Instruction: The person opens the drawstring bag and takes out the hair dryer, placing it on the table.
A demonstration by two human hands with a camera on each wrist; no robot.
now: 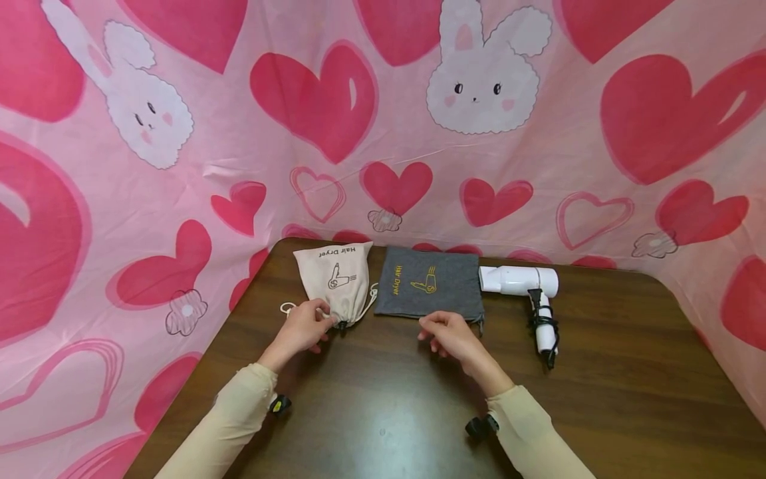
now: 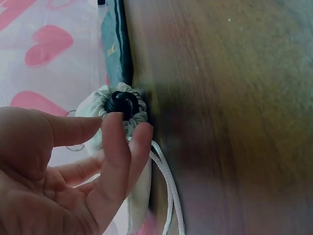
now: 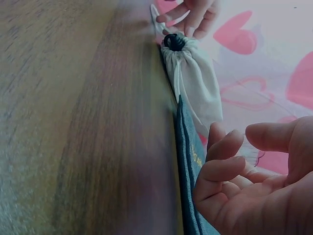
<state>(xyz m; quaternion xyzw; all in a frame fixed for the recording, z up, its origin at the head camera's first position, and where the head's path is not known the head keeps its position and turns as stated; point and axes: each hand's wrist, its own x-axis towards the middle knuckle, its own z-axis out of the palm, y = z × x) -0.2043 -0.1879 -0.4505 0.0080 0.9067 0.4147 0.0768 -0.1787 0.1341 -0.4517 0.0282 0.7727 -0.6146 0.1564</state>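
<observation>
A beige drawstring bag (image 1: 336, 279) printed "Hair Dryer" lies at the back left, its mouth cinched toward the person. Black cord (image 2: 122, 104) shows in the gathered opening. Fingertips of the left hand (image 1: 306, 324) are right at that mouth, thumb and fingers spread slightly apart with nothing gripped between them in the left wrist view. White drawstrings (image 2: 168, 188) trail from the bag. The right hand (image 1: 451, 338), fingers loosely curled and holding nothing, is at the front edge of a flat grey drawstring bag (image 1: 451, 279) with yellow "Hair Dryer" print.
To the right of the grey bag lies a white hair dryer (image 1: 517, 281), a black cord (image 1: 543, 322) wrapped round its handle. All stand on a dark wooden table (image 1: 383, 399). A pink curtain with hearts and rabbits (image 1: 413, 146) hangs behind and at both sides.
</observation>
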